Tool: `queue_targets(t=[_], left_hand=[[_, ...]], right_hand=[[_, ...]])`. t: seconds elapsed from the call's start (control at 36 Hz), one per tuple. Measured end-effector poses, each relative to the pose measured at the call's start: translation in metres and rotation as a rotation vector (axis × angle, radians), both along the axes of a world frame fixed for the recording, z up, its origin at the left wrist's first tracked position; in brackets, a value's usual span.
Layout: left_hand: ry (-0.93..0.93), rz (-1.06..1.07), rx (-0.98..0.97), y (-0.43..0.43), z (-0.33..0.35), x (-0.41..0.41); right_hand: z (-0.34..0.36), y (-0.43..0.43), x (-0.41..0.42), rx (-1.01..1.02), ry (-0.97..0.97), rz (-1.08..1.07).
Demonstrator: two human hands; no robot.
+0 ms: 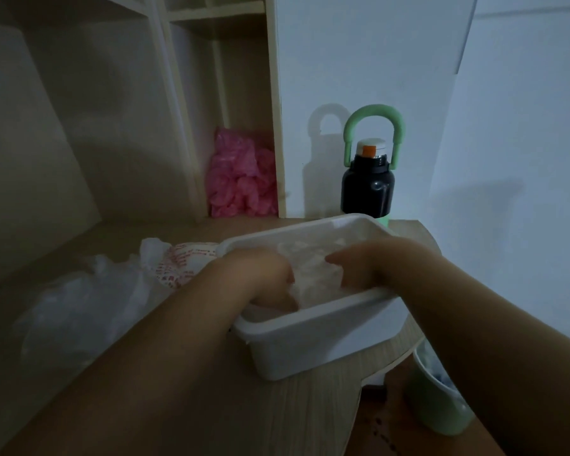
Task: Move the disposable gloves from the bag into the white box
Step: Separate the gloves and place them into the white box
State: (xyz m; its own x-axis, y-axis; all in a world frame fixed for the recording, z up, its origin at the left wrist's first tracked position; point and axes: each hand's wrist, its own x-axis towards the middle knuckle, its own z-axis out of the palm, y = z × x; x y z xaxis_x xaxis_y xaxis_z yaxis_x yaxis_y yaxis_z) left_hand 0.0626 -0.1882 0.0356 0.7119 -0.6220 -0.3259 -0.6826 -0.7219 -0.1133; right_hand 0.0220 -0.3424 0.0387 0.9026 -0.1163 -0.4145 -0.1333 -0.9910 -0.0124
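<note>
The white box (313,337) sits on the wooden desk near its right edge. Inside it lies a pile of clear disposable gloves (313,268). My left hand (264,278) reaches into the box from the left, fingers curled down onto the pile. My right hand (366,261) comes in from the right and presses on the same pile. Both hands touch the gloves; whether they grip them is unclear in the dim light. A crumpled clear plastic bag (89,297) with red printing lies on the desk to the left of the box.
A black bottle (367,185) with a green handle stands against the wall behind the box. A pink plastic bundle (241,179) fills a shelf compartment at the back. A green bin (438,396) stands on the floor beyond the desk's right edge.
</note>
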Motion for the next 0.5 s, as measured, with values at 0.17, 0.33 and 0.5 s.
queue_targets(t=[0.17, 0.33, 0.5], left_hand=[[-0.077, 0.006, -0.112, 0.006, 0.004, 0.001], [-0.154, 0.076, -0.615, 0.045, 0.017, 0.0], [-0.153, 0.225, -1.079, 0.107, 0.015, -0.009]], right_hand=[[0.004, 0.0, -0.004, 0.163, -0.135, -0.082], [0.027, 0.021, -0.013, 0.367, -0.435, -0.101], [0.046, 0.091, -0.033, 0.435, -0.711, 0.026]])
